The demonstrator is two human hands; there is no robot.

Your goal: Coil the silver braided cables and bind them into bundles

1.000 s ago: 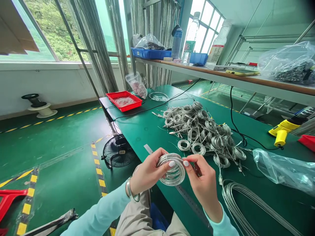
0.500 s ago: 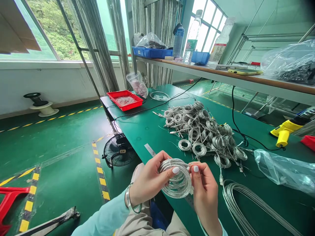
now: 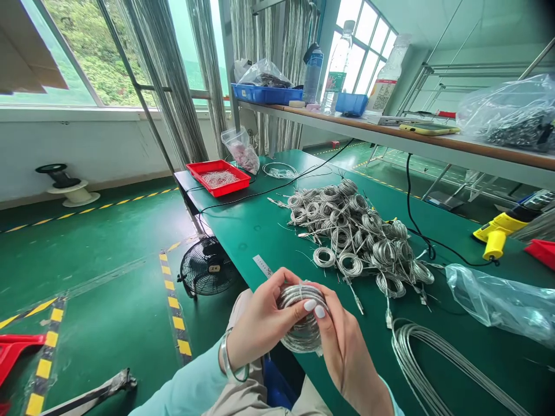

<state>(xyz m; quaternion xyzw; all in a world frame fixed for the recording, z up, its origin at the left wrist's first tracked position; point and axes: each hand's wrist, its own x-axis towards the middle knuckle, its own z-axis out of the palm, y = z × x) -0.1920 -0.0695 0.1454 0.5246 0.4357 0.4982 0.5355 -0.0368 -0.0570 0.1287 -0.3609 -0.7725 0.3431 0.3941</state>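
A coil of clear-jacketed silver cable (image 3: 300,341) is held over the table's near edge. My left hand (image 3: 264,323) grips its left side, thumb across the front and fingers behind. My right hand (image 3: 342,335) is closed around the right side, its thumb tip close to the left thumb. Part of the coil is hidden by the fingers. Beyond the hands lies a big heap of similar coiled cables (image 3: 347,231), some with plugs sticking out. To the right, a long loop of uncoiled cable (image 3: 433,352) rests on the green table (image 3: 243,231).
A small ruler (image 3: 262,265) lies just past my left hand. Farther back are a red tray (image 3: 195,169) and a bag of pink pieces (image 3: 243,153). At right sit a yellow heat gun (image 3: 498,234) and a plastic bag (image 3: 498,303). A shelf (image 3: 390,133) spans above; a fan (image 3: 208,266) stands below left.
My right hand has moved left from pinching at the coil's right edge to wrapping round its side. The coil now looks narrower and more squeezed together.
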